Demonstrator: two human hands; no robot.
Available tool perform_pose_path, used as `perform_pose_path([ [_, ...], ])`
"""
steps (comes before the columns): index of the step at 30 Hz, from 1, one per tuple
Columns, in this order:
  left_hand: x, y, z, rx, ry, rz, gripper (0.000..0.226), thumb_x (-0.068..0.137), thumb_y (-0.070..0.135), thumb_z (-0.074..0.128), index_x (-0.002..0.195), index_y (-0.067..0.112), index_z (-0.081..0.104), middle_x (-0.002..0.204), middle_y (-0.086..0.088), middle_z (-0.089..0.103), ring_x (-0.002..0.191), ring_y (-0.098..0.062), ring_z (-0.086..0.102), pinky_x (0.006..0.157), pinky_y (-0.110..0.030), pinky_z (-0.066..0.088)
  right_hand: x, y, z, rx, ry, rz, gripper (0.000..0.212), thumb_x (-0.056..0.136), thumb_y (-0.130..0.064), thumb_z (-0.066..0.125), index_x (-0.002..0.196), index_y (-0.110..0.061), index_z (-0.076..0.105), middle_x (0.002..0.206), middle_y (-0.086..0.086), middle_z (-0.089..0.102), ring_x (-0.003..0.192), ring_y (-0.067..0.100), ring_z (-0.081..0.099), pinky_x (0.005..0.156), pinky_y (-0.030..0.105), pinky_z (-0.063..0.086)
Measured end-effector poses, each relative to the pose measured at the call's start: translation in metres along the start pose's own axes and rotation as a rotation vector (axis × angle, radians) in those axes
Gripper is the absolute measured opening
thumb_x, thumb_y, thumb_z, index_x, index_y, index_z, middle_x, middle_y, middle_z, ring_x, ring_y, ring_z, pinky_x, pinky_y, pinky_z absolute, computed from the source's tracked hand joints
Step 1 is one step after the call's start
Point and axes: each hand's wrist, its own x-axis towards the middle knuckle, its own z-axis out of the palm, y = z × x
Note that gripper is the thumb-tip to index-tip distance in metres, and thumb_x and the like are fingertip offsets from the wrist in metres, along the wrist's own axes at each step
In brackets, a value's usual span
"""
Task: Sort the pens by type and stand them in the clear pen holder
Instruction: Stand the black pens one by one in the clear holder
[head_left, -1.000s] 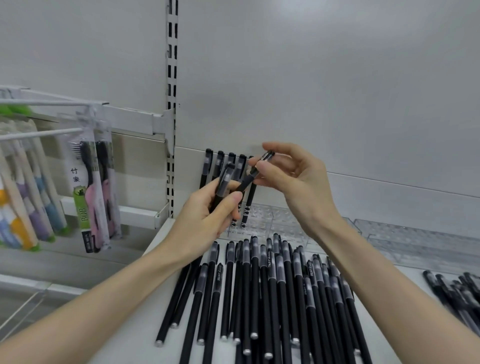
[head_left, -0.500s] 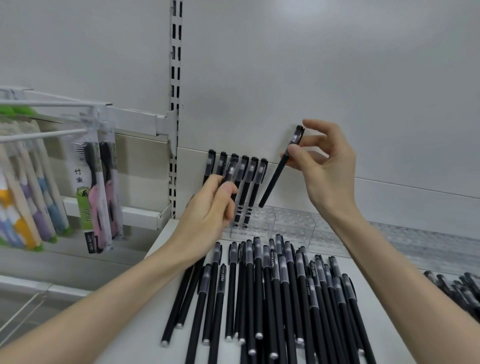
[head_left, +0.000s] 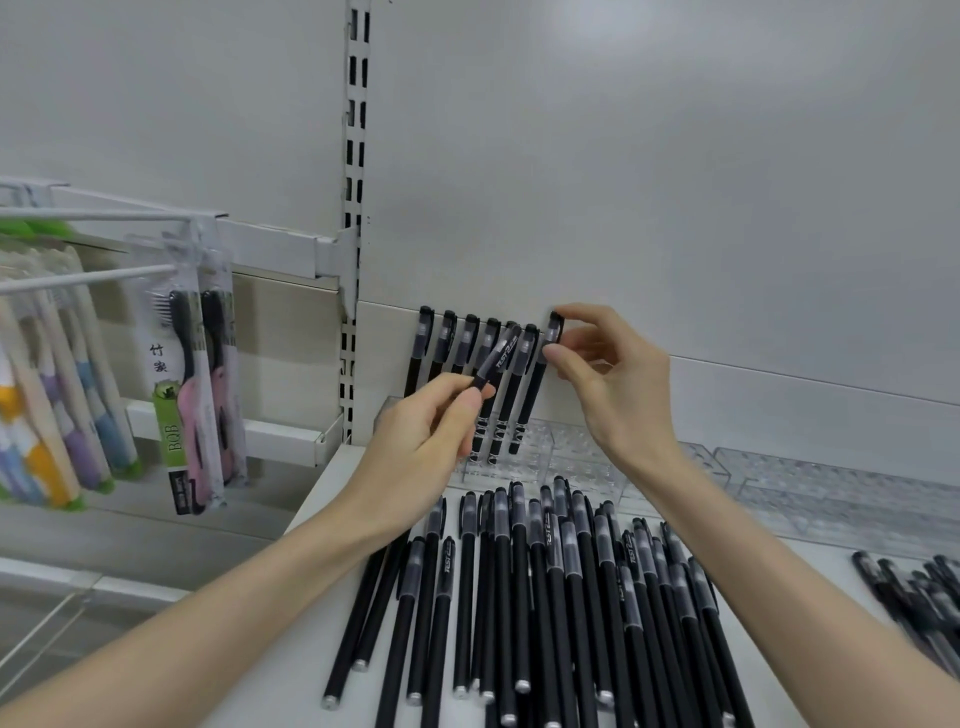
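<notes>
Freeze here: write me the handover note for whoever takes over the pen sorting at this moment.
Left hand: grips a spare pen, tilted, in front of the row.
Right hand: pinches the cap of the end pen, which leans at the row's right end with its tip down in the holder. I cannot tell whether it is fully seated.
Done: a row of pens stands at the holder's back left.
Left: seat the spare pen, then sort the loose pile in front and a second pile at far right.
</notes>
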Motion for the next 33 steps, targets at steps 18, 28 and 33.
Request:
perform_pose_path([
  [18,-0.002,0.002,0.002,0.031,-0.001,-0.027,0.021,0.1,0.021,0.039,0.107,0.02,0.059,0.057,0.0,0.047,0.043,-0.004,0.034,0.042,-0.012,0.028,0.009,0.0,-0.009,-0.064,-0.071,0.061,0.03,0.083,-0.001,0.068,0.101,-0.024,0.065,0.073,0.003,0.068,0.072,0.018,0.068,0.078,0.04,0.057],
  [28,-0.004,0.004,0.002,-0.009,-0.028,-0.044,0.019,0.1,0.018,0.04,0.106,0.012,0.057,0.063,-0.005,0.051,0.046,-0.009,0.034,0.042,-0.017,0.029,0.009,-0.001,-0.009,-0.105,-0.083,0.038,0.029,0.084,-0.002,0.068,0.104,-0.022,0.065,0.072,0.001,0.068,0.069,0.012,0.068,0.076,0.037,0.057],
  [33,-0.005,0.006,0.003,-0.028,-0.031,-0.042,0.017,0.1,0.017,0.04,0.106,0.013,0.056,0.059,0.001,0.052,0.046,-0.013,0.034,0.041,-0.021,0.027,0.01,0.0,-0.007,-0.093,-0.073,0.044,0.029,0.084,-0.001,0.067,0.104,-0.022,0.065,0.072,0.002,0.068,0.07,0.015,0.068,0.077,0.039,0.057],
])
